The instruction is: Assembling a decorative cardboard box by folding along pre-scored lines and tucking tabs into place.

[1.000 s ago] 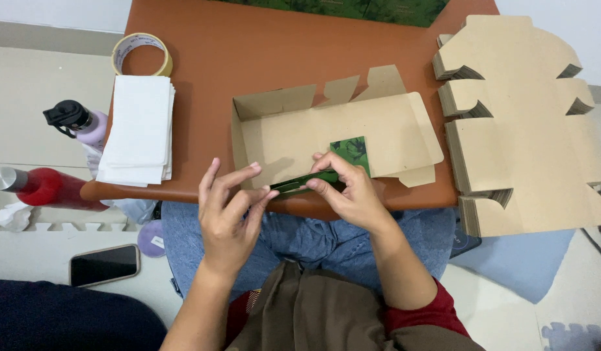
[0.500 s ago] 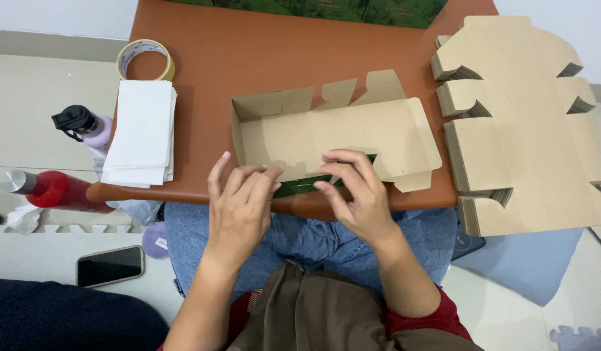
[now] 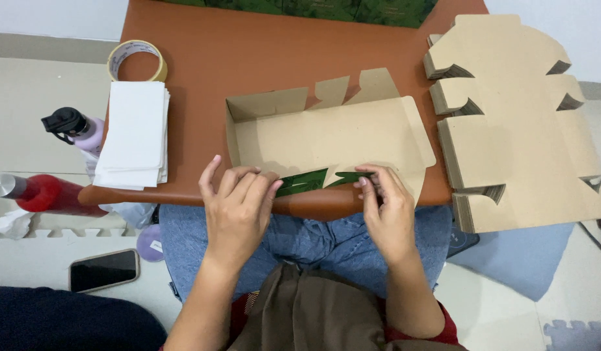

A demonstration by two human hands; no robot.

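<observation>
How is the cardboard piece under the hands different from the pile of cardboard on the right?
The box being folded is a single piece with walls raised; the stack of flat blanks holds many, all unfolded. The box shows a green face near both hands; the stack shows only brown. Both are brown die-cut cardboard.
</observation>
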